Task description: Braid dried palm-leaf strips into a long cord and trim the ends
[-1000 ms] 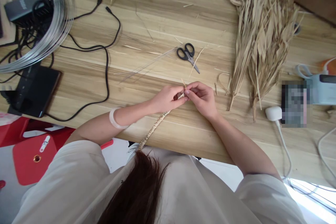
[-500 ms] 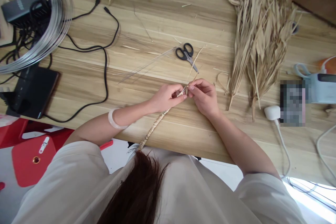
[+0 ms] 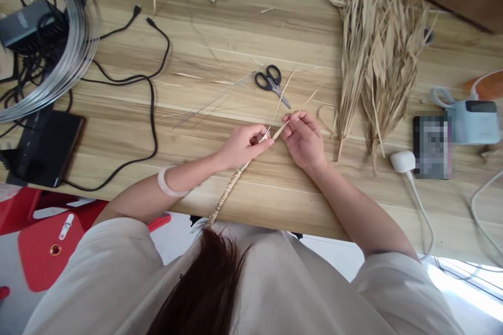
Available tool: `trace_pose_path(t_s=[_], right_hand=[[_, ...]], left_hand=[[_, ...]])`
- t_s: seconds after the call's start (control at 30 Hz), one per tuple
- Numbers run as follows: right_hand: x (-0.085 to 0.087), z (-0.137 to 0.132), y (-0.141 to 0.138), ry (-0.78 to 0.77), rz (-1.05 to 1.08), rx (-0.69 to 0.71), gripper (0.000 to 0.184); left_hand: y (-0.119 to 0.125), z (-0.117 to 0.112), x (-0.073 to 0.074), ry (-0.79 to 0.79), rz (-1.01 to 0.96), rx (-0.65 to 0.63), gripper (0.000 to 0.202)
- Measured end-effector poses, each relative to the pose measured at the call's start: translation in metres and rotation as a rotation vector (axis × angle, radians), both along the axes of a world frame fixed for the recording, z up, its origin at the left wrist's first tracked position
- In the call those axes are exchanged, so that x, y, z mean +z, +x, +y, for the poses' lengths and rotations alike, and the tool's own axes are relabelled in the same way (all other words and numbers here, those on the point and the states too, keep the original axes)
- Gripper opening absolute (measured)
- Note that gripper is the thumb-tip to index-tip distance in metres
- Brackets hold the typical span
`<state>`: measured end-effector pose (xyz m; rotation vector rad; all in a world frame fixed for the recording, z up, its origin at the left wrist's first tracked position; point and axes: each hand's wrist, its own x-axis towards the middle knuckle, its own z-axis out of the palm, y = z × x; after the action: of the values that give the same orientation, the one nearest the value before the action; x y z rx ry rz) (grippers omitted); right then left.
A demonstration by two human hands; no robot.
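A braided straw rope (image 3: 230, 188) runs from the table's near edge up to my hands. My left hand (image 3: 243, 144) pinches the rope's upper end, fingers closed on it. My right hand (image 3: 302, 138) is closed on a loose dry straw strip (image 3: 301, 110) that stretches up and right from the braid's end. The two hands sit a few centimetres apart on the wooden table (image 3: 243, 36). A white bangle (image 3: 167, 186) is on my left wrist.
Small black scissors (image 3: 271, 81) lie just beyond my hands. A pile of dried leaves (image 3: 373, 57) is at the right. Wire coil (image 3: 58, 57), black cables and boxes (image 3: 43, 141) fill the left. A white charger (image 3: 403, 161) and a phone (image 3: 431, 144) lie at the right.
My right hand has pulled away to the right from my left, drawing the loose straw strip out straight. The view has shifted slightly.
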<state>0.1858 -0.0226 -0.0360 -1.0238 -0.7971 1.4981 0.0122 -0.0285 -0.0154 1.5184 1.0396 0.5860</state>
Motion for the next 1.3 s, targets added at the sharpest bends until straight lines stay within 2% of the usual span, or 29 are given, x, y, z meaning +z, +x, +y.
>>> trace_pose_path(t_s=[0.37, 0.67, 0.83, 1.1, 1.3], right_hand=[[-0.001, 0.0, -0.001, 0.006, 0.115, -0.016, 0.027], [0.003, 0.0, -0.001, -0.058, 0.245, -0.048, 0.023], [0.004, 0.0, -0.002, -0.069, 0.252, -0.048, 0.023], [0.006, 0.001, -0.002, -0.103, 0.227, -0.072, 0.025], [0.008, 0.001, -0.003, -0.096, 0.248, -0.072, 0.023]], left_hand=[[0.002, 0.001, 0.002, -0.032, -0.04, 0.07, 0.025], [0.003, 0.01, 0.005, -0.254, -0.218, 0.239, 0.03], [0.001, 0.017, 0.008, -0.369, -0.329, 0.344, 0.023], [0.001, 0.019, 0.012, -0.465, -0.369, 0.379, 0.026], [0.002, 0.019, 0.014, -0.48, -0.35, 0.399, 0.014]])
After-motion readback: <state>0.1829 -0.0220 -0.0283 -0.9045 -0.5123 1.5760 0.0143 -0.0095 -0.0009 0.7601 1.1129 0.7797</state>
